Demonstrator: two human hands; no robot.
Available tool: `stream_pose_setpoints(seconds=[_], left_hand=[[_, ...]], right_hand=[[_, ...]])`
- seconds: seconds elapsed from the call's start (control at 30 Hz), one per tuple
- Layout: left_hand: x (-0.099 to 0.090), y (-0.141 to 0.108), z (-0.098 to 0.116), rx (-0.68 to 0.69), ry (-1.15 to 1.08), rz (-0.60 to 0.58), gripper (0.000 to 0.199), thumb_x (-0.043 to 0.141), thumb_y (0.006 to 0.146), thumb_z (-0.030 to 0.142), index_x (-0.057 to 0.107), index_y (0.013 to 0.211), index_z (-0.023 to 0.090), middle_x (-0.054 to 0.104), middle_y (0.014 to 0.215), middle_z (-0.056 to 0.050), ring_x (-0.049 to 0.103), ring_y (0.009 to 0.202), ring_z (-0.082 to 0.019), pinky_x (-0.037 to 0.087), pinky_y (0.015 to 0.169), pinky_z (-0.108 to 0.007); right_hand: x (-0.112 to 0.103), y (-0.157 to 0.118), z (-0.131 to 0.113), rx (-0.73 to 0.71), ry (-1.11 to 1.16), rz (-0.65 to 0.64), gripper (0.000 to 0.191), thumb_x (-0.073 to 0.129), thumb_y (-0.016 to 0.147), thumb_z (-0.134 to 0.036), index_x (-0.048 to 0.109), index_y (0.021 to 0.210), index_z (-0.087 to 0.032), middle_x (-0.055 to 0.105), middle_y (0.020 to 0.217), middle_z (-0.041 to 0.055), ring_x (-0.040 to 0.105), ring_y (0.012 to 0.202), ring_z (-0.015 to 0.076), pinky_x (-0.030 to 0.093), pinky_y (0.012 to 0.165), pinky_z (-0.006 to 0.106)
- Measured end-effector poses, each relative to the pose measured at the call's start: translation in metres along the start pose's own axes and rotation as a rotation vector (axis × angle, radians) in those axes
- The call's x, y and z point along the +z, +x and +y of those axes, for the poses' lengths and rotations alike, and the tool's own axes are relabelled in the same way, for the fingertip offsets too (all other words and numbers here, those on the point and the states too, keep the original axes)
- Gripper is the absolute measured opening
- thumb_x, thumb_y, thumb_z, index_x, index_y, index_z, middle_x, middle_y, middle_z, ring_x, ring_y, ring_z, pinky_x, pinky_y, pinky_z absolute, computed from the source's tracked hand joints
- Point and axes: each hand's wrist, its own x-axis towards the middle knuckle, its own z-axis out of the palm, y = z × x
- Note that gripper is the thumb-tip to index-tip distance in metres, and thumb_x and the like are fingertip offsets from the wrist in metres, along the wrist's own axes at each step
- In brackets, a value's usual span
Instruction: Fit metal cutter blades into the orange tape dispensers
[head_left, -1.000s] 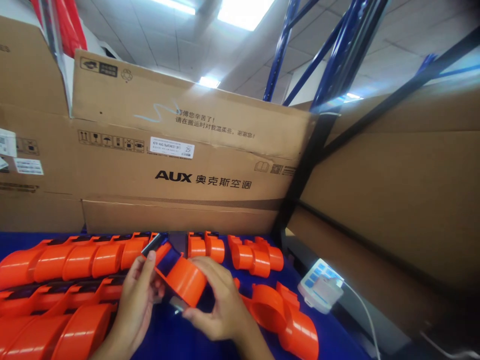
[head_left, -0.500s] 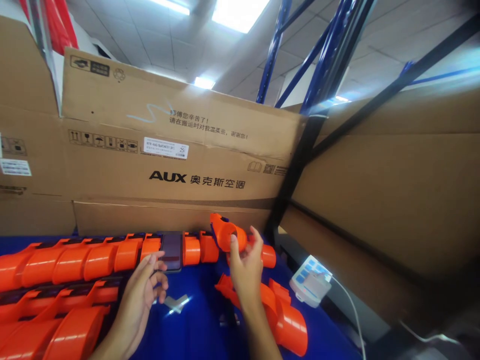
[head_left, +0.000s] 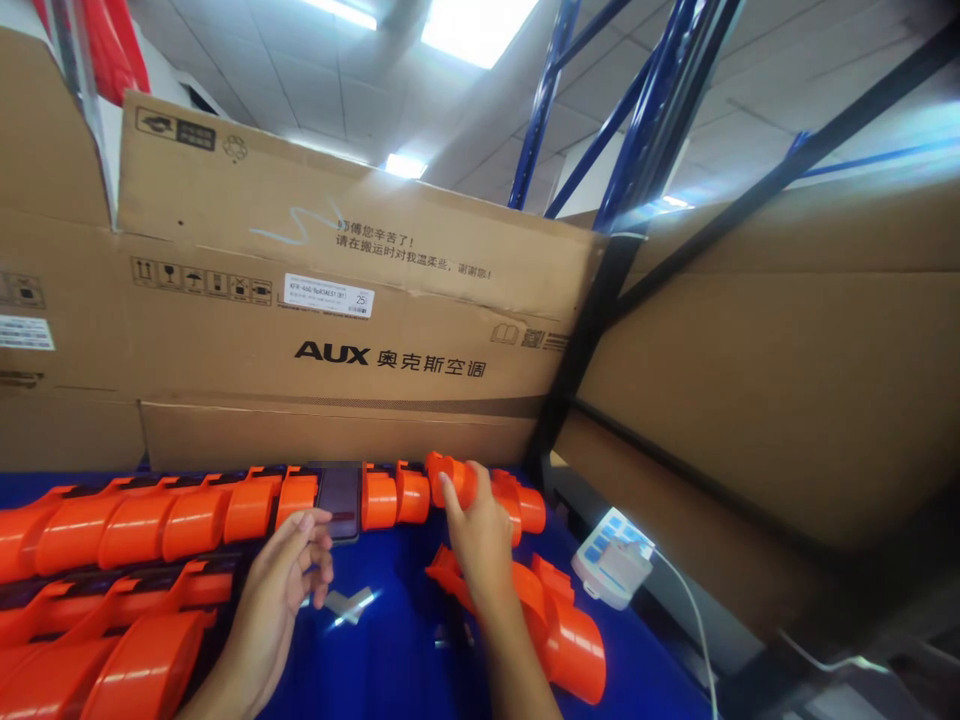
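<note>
My right hand (head_left: pixel 480 530) is closed around an orange plastic part with a round drum (head_left: pixel 454 472) at the right end of the back row. The held part lies close beside a similar orange part (head_left: pixel 412 496); whether they touch is hard to tell. My left hand (head_left: pixel 289 570) hovers empty over the blue surface (head_left: pixel 375 640), its fingers apart and loosely curled. Just beyond its fingertips is a dark, flat, phone-like panel (head_left: pixel 341 500), set among the row. A shiny metal piece (head_left: pixel 350 606) rests to the right of that hand.
More orange parts (head_left: pixel 135 525) line the back and left front (head_left: pixel 146 660). Others (head_left: pixel 574 650) lie beside my right forearm. A white power strip (head_left: pixel 613 558) with a cable sits at right. Cardboard (head_left: pixel 225 350) walls the back; a dark rack post (head_left: pixel 574 370) stands at right.
My right hand has lowered the orange part from above the back row down into it, turning the drum's open end out of view. My left hand is nearly still.
</note>
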Motion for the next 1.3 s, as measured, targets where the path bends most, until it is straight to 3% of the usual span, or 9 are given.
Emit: stream_pose_setpoints(seconds=[0.23,0.47,0.67,0.87,1.03,1.17,1.3], left_hand=[[0.000,-0.004,-0.001,0.018,0.020,-0.025,0.034,0.062,0.094,0.052,0.067,0.111,0.023,0.063,0.089,-0.001,0.058,0.070,-0.016,0.043,0.052,-0.025],[0.001,-0.008,-0.001,0.020,0.070,-0.049,0.032,0.065,0.092,0.052,0.068,0.106,0.024,0.061,0.085,0.000,0.057,0.069,-0.016,0.043,0.052,-0.025],[-0.001,-0.007,-0.002,-0.014,0.075,-0.068,0.033,0.067,0.091,0.053,0.069,0.105,0.024,0.061,0.082,0.000,0.058,0.066,-0.015,0.043,0.051,-0.025],[-0.002,-0.006,-0.003,-0.051,0.071,-0.057,0.034,0.072,0.087,0.053,0.071,0.101,0.022,0.063,0.079,0.000,0.059,0.062,-0.015,0.043,0.049,-0.025],[-0.002,-0.003,-0.002,-0.043,0.083,-0.074,0.032,0.072,0.086,0.052,0.070,0.099,0.022,0.062,0.076,0.000,0.058,0.059,-0.015,0.042,0.048,-0.024],[0.000,-0.003,0.001,-0.041,0.101,-0.101,0.033,0.072,0.087,0.052,0.070,0.099,0.021,0.061,0.075,0.000,0.058,0.059,-0.015,0.043,0.048,-0.024],[0.000,-0.007,0.004,-0.028,0.109,-0.089,0.031,0.069,0.089,0.051,0.069,0.099,0.022,0.060,0.076,0.001,0.058,0.059,-0.014,0.043,0.049,-0.024]], right_hand=[[0.004,-0.004,-0.001,-0.045,-0.150,-0.066,0.057,0.049,0.101,-0.056,0.050,0.148,-0.023,0.077,0.116,0.0140,0.072,0.109,0.0345,0.052,0.085,0.039],[0.018,-0.002,0.006,-0.105,-0.151,-0.103,0.054,0.048,0.104,-0.041,0.045,0.151,-0.014,0.069,0.131,0.0189,0.068,0.118,0.0340,0.051,0.097,0.041],[0.020,-0.005,0.005,-0.107,-0.163,-0.107,0.050,0.052,0.101,-0.034,0.052,0.147,-0.014,0.068,0.132,0.0205,0.069,0.114,0.0351,0.052,0.096,0.044],[0.002,-0.001,0.006,-0.114,-0.142,-0.050,0.044,0.041,0.104,-0.030,0.060,0.141,-0.016,0.062,0.144,0.0147,0.059,0.129,0.0287,0.047,0.105,0.038],[-0.012,0.003,0.014,-0.026,-0.353,-0.055,0.048,0.053,0.095,-0.023,0.060,0.142,-0.015,0.065,0.136,0.0197,0.056,0.126,0.0394,0.044,0.099,0.049],[-0.020,0.004,0.011,-0.032,-0.377,-0.095,0.044,0.058,0.094,-0.030,0.064,0.136,-0.018,0.068,0.131,0.0188,0.058,0.121,0.0389,0.045,0.093,0.047],[-0.049,0.002,0.011,-0.103,-0.378,-0.135,0.040,0.053,0.098,-0.040,0.066,0.131,-0.023,0.069,0.131,0.0149,0.059,0.122,0.0369,0.043,0.096,0.048]])
